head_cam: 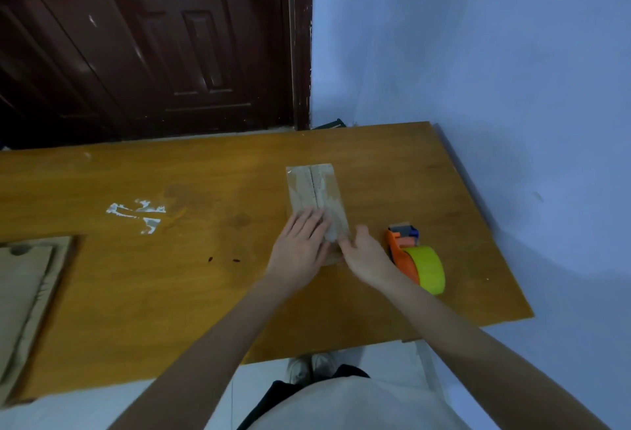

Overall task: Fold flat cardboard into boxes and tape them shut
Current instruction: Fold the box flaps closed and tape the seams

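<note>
Both forearms reach out from the near edge of the wooden table [170,276] toward a small cardboard box [316,190] lying right of the middle. Its two top flaps meet along a centre seam, and clear tape [322,187] seems to run along that seam, so the sealing of this box looks nearly done; what appears left is smoothing down the near end of the strip.

The left hand [300,245] lies flat, fingers straight, pressing on the near part of the box top. The right hand [363,254] sits at the box's near right corner with fingers loosely curled; whether it pinches the tape end or only touches the cardboard cannot be told.

Just right of that hand, an orange tape dispenser [415,259] with a yellow-green roll rests on the table, held by nobody. More flat cardboard [27,300] waits at the left edge, presumably still to be folded.
</note>
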A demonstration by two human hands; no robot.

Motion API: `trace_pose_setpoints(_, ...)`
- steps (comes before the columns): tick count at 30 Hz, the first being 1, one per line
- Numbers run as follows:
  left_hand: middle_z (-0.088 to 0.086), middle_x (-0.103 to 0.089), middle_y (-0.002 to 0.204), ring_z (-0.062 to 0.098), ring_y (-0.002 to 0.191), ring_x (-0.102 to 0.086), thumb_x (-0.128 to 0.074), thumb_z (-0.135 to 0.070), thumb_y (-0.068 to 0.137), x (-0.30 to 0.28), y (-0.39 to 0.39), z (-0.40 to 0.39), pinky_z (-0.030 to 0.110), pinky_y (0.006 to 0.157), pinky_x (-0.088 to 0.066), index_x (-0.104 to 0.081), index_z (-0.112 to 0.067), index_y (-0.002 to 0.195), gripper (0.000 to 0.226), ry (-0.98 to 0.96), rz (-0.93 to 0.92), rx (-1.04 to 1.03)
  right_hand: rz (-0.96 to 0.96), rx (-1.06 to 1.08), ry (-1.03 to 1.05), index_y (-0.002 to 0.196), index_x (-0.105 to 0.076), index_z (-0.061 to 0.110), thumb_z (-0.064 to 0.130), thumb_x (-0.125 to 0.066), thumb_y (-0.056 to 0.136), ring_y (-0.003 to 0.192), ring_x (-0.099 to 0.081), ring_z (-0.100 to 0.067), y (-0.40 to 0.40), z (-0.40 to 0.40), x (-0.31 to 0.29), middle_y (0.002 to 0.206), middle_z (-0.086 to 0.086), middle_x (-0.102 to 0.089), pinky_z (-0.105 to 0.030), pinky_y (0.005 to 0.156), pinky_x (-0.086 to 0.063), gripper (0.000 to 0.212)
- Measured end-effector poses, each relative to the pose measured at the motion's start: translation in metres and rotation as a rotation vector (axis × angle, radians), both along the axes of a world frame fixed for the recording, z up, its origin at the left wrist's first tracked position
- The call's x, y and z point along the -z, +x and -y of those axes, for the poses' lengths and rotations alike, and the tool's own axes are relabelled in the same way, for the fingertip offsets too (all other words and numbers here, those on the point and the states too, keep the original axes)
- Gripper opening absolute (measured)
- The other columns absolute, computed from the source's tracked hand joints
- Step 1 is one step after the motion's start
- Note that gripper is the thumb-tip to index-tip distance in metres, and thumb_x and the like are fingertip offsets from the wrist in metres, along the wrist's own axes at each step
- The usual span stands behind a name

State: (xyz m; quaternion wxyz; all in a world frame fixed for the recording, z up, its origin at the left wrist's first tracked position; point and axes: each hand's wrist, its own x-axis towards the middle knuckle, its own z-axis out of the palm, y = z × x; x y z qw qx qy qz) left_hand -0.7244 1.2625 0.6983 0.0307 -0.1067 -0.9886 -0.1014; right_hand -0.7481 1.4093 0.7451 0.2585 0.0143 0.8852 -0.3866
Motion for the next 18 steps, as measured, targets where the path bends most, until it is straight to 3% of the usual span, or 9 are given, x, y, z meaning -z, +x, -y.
trace_pose_setpoints(2, 0.008, -0.052, 0.138, 0.024, 0.13, -0.047, -0.03, -0.038, 0.096, 0.003, 0.0, 0.002, 0.042, 0.112, -0.022, -0.057, -0.01, 0.13, 0.051, 0.021, -0.017, -0.014, -0.341, -0.154, 0.205, 0.138, -0.036, 0.008, 0.028, -0.044, 0.099, 0.102, -0.06, -0.021, 0.011, -0.016, -0.008, 0.118, -0.008, -0.058, -0.024, 0.072, -0.046, 0.045)
trace_pose_setpoints(5, 0.006, -0.044, 0.145, 0.02, 0.138, -0.035, -0.026, -0.04, 0.098, 0.007, 0.002, 0.007, 0.04, 0.114, -0.013, -0.047, -0.012, 0.138, 0.054, 0.046, -0.042, -0.026, -0.555, -0.06, 0.342, 0.137, -0.039, 0.009, 0.03, -0.054, 0.093, 0.117, -0.048, -0.022, 0.023, -0.053, -0.011, 0.13, -0.009, -0.049, -0.029, 0.088, -0.044, 0.052)
trace_pose_setpoints(7, 0.003, -0.033, 0.151, 0.014, 0.142, -0.022, -0.021, -0.043, 0.099, 0.008, 0.005, 0.012, 0.035, 0.117, -0.008, -0.037, -0.013, 0.145, 0.057, 0.072, -0.051, -0.021, -0.547, 0.023, 0.397, 0.137, -0.038, 0.007, 0.032, -0.063, 0.086, 0.122, -0.042, -0.027, 0.028, -0.078, -0.002, 0.133, -0.013, -0.044, -0.035, 0.096, -0.04, 0.062)
trace_pose_setpoints(11, -0.003, -0.019, 0.155, 0.007, 0.143, -0.006, -0.011, -0.049, 0.098, 0.012, 0.003, 0.02, 0.029, 0.118, -0.003, -0.023, -0.017, 0.15, 0.063, 0.064, -0.038, 0.002, -0.305, 0.098, 0.452, 0.143, -0.025, 0.004, 0.039, -0.073, 0.076, 0.127, -0.036, -0.035, 0.036, -0.113, 0.034, 0.139, -0.02, -0.034, -0.044, 0.098, -0.037, 0.09)
trace_pose_setpoints(15, -0.002, -0.018, 0.156, 0.008, 0.144, -0.005, -0.011, -0.05, 0.097, 0.011, -0.001, 0.021, 0.029, 0.118, -0.002, -0.024, -0.016, 0.149, 0.064, 0.078, -0.028, 0.039, -0.183, 0.218, 0.3, 0.146, -0.012, 0.008, 0.034, -0.078, 0.073, 0.13, -0.034, -0.036, 0.041, -0.119, 0.062, 0.142, -0.017, -0.028, -0.049, 0.097, -0.042, 0.101)
trace_pose_setpoints(18, -0.002, -0.021, 0.156, 0.008, 0.144, -0.006, -0.014, -0.049, 0.097, 0.01, -0.004, 0.021, 0.028, 0.119, -0.003, -0.026, -0.016, 0.149, 0.063, 0.082, -0.038, 0.058, -0.184, 0.317, 0.151, 0.147, -0.008, 0.009, 0.023, -0.078, 0.075, 0.126, -0.039, -0.034, 0.041, -0.116, 0.071, 0.144, -0.015, -0.024, -0.045, 0.092, -0.044, 0.102)
